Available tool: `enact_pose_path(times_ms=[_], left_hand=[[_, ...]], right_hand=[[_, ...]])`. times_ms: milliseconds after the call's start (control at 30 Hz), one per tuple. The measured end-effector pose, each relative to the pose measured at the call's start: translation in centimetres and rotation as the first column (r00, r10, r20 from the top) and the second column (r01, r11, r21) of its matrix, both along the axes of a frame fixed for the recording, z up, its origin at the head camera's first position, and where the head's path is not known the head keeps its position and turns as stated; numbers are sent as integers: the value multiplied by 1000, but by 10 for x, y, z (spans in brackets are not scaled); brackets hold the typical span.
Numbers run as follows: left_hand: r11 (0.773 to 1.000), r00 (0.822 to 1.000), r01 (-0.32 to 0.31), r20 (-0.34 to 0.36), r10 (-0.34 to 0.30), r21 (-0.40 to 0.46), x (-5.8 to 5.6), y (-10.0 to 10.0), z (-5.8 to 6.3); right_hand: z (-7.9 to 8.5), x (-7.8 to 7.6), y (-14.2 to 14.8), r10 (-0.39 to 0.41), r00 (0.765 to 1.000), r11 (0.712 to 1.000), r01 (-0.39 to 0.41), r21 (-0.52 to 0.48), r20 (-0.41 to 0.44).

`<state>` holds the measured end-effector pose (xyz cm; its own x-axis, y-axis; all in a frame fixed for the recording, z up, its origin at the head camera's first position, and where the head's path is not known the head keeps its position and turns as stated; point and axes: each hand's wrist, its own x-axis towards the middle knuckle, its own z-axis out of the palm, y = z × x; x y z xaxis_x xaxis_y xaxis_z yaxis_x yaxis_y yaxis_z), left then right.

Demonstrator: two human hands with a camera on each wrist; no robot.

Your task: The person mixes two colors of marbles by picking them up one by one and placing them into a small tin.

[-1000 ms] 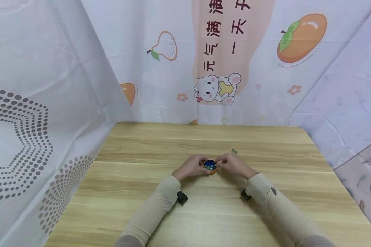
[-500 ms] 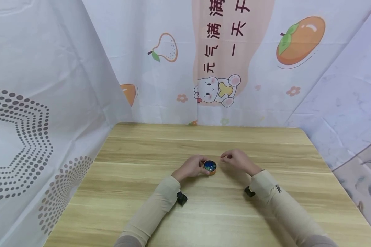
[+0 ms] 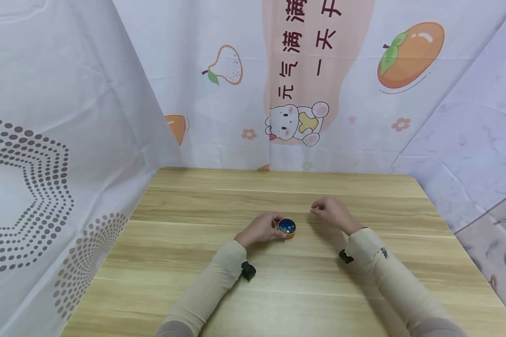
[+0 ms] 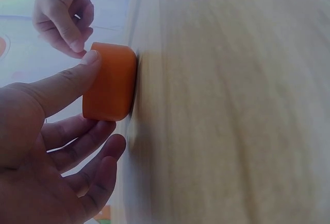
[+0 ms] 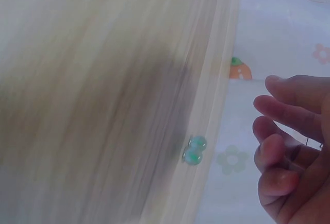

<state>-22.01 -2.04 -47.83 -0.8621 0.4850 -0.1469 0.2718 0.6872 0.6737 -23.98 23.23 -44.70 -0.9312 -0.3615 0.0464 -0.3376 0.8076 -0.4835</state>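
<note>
A small round orange container [image 4: 112, 84] stands on the wooden table; in the head view its inside looks dark blue with shiny green bits. My left hand [image 3: 260, 227] holds it by its side, thumb and fingers around the wall. Farther back and to the right, my right hand [image 3: 332, 212] hovers over the table, fingers loosely bent and nothing between them. Two clear green marbles [image 5: 194, 150] lie side by side on the table, near that hand's fingertips in the right wrist view. In the head view the right hand hides them.
The wooden table [image 3: 219, 187] ends at the back against a printed curtain [image 3: 236, 107]. Another curtain [image 3: 101, 93] hangs along the left side. Black wrist straps [image 3: 248, 270] sit under both sleeves.
My right hand has left the container's rim and moved back and right, over where the green marbles showed earlier. The left hand and the container have stayed in place.
</note>
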Motion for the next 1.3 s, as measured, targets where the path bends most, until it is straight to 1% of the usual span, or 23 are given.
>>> enact_pose_path(times_ms=[167, 433, 533, 633, 733, 867, 1167, 1300], left_hand=[[1000, 1000, -2, -4, 2, 1, -1, 0, 1], [1000, 1000, -1, -11, 1, 1, -4, -1, 0], [1000, 1000, -3, -10, 3, 4, -4, -1, 0], [1000, 1000, -6, 7, 6, 14, -3, -1, 0], [1000, 1000, -14, 24, 14, 15, -1, -1, 1], [1000, 1000, -16, 19, 16, 5, 0, -1, 2], [1000, 1000, -8, 18, 8, 20, -1, -1, -2], [1000, 1000, 1, 10, -1, 18, -1, -1, -4]], right_hand=[[-1, -3, 5, -22, 1000, 1000, 22, 13, 13], [-2, -10, 13, -52, 999, 997, 52, 57, 2], [-3, -12, 16, -82, 997, 995, 81, 65, 15], [-5, -13, 19, -102, 993, 992, 98, 74, 54], [-9, -14, 21, -111, 991, 991, 105, 85, 73], [-14, -16, 22, -116, 991, 990, 111, 83, 60], [-16, -17, 20, -132, 987, 988, 123, 94, 87], [-18, -17, 21, -152, 984, 985, 142, 95, 98]])
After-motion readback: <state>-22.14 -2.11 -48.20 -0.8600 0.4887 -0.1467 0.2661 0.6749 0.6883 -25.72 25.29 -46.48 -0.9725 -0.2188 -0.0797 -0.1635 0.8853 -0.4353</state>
